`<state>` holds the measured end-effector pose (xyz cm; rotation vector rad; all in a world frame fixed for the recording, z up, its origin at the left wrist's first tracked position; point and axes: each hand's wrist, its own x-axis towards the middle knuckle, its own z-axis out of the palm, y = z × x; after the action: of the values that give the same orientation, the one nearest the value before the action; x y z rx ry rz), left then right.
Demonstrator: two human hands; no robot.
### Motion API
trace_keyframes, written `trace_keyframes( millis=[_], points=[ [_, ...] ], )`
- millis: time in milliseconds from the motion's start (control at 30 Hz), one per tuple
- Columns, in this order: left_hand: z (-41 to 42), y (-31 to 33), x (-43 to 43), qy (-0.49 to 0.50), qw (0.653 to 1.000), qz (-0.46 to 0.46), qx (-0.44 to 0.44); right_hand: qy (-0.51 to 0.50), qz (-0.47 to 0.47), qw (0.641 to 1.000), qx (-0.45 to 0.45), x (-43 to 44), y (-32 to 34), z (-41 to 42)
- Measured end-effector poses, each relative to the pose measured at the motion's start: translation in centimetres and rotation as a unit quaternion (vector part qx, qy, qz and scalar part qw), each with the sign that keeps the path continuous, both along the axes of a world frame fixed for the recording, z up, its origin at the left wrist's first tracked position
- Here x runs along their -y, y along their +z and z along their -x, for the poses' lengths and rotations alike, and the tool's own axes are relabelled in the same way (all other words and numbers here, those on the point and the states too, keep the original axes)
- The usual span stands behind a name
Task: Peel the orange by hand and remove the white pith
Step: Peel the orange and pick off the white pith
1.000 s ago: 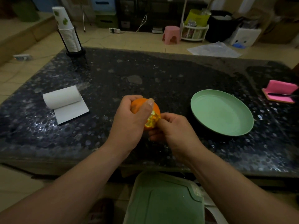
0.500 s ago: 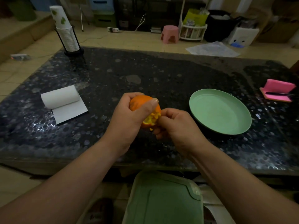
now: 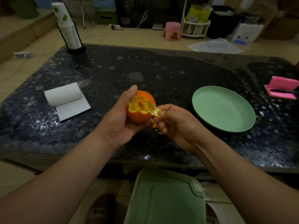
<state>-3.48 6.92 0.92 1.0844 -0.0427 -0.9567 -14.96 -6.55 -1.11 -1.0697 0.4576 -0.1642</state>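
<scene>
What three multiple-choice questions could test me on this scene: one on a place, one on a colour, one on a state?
1. Where does the paper towel roll lie? A) left of the orange B) right of it C) beneath it
2. What colour is the plate? A) pink B) green C) white
3. The orange is: A) unpeeled B) partly peeled C) fully peeled

Answers: 1 A, the roll sits far left of the fruit; 2 B, its surface is pale green; 3 B, flesh shows on top while the right hand pinches a peel strip and the left hand grips the orange.

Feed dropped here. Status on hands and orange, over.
Left hand grips round orange fruit, partly peeled. Right hand pinches torn peel flap. Nothing in the way.
</scene>
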Motion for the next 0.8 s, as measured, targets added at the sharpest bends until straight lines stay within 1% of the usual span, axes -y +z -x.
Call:
trace_keyframes(
  millis=[100, 200, 367, 467, 500, 533, 567, 600, 633, 667, 700, 733, 767, 800],
  points=[
    [-0.5, -0.3, -0.6, -0.016, 0.996, 0.033, -0.076, 0.014, -0.057, 0.998, 0.028, -0.4, 0.1, -0.5],
    [-0.8, -0.8, -1.0, -0.015, 0.990, 0.061, -0.127, 0.039, -0.087, 0.994, 0.057, -0.6, 0.2, -0.9],
    [-1.3, -0.9, -2.3, -0.055, 0.977, 0.111, -0.174, 0.091, -0.096, 0.987, 0.093, -1.0, 0.4, -0.8],
    [-1.9, -0.8, -3.2, -0.068, 0.965, 0.142, -0.212, 0.110, -0.118, 0.980, 0.117, -1.3, 0.8, -0.4],
    [-2.2, -0.7, -3.4, -0.067, 0.961, 0.150, -0.221, 0.112, -0.122, 0.979, 0.118, -1.2, 1.0, -0.3],
    [-2.5, -0.5, -3.7, -0.061, 0.964, 0.147, -0.215, 0.112, -0.106, 0.983, 0.104, -0.9, 1.0, -0.2],
    [-2.8, -0.4, -3.8, -0.049, 0.972, 0.130, -0.192, 0.106, -0.059, 0.990, 0.070, -0.7, 1.0, -0.1],
    [-3.1, -0.4, -3.7, -0.033, 0.981, 0.102, -0.159, 0.094, 0.029, 0.995, 0.021, -0.4, 0.8, -0.2],
    [-3.2, -0.3, -3.6, -0.015, 0.989, 0.074, -0.127, 0.073, 0.149, 0.985, -0.042, -0.1, 0.2, -0.3],
    [-3.2, -0.4, -3.5, 0.001, 0.993, 0.048, -0.104, 0.049, 0.288, 0.951, -0.104, 0.0, -0.6, -0.5],
    [-3.1, -0.5, -3.4, 0.011, 0.996, 0.028, -0.089, 0.027, 0.414, 0.898, -0.149, 0.0, -1.5, -0.8],
    [-3.0, -0.7, -3.2, 0.016, 0.997, 0.011, -0.079, 0.022, 0.508, 0.844, -0.169, -0.1, -2.3, -1.0],
    [-2.8, -0.8, -3.1, 0.019, 0.997, -0.003, -0.074, 0.026, 0.562, 0.809, -0.167, -0.1, -2.9, -1.2],
    [-2.6, -0.8, -3.0, 0.020, 0.997, -0.015, -0.071, 0.031, 0.589, 0.792, -0.160, -0.1, -3.2, -1.2]
  ],
)
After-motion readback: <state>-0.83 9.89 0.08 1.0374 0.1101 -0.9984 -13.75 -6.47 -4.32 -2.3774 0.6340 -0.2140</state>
